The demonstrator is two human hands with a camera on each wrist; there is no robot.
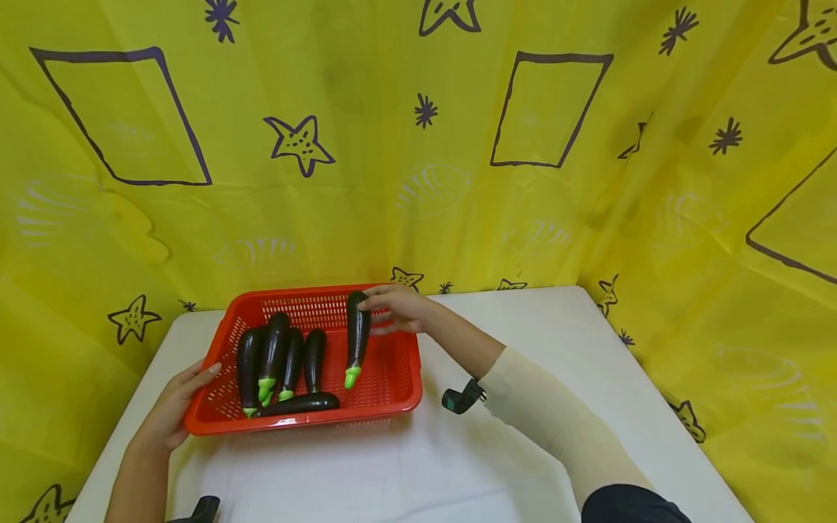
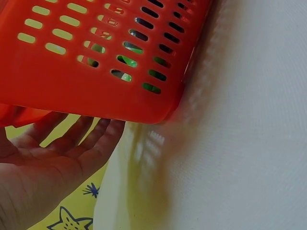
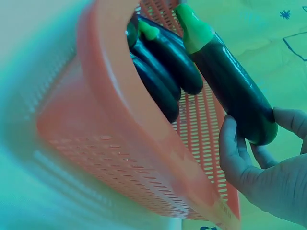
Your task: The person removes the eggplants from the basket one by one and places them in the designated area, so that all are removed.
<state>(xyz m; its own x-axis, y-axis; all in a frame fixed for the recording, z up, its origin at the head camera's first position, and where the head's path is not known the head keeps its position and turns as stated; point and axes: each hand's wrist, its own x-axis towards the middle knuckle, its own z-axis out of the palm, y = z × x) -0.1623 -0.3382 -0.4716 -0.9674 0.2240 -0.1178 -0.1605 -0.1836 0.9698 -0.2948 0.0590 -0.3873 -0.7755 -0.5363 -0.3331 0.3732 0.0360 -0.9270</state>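
Note:
A red plastic basket (image 1: 386,414) with slotted walls is on the white table, several dark eggplants (image 1: 275,349) with green stems gathered at its left side. My left hand (image 1: 173,403) grips the basket's left end, thumb over the rim; in the left wrist view its fingers (image 2: 98,139) reach beneath the basket's edge. Over the right part of the basket, my right hand (image 1: 400,306) pinches one eggplant (image 1: 357,334) near its rounded end, the green stem pointing down toward the front. The right wrist view shows thumb and fingers on either side of that eggplant (image 3: 235,86).
Behind the table (image 1: 510,341) hangs a yellow curtain (image 1: 366,211) printed with starfish and frames, which also runs along the right side. Another eggplant (image 1: 301,404) lies crosswise along the basket's front wall. A dark wrist device (image 1: 461,397) sticks out from the right forearm.

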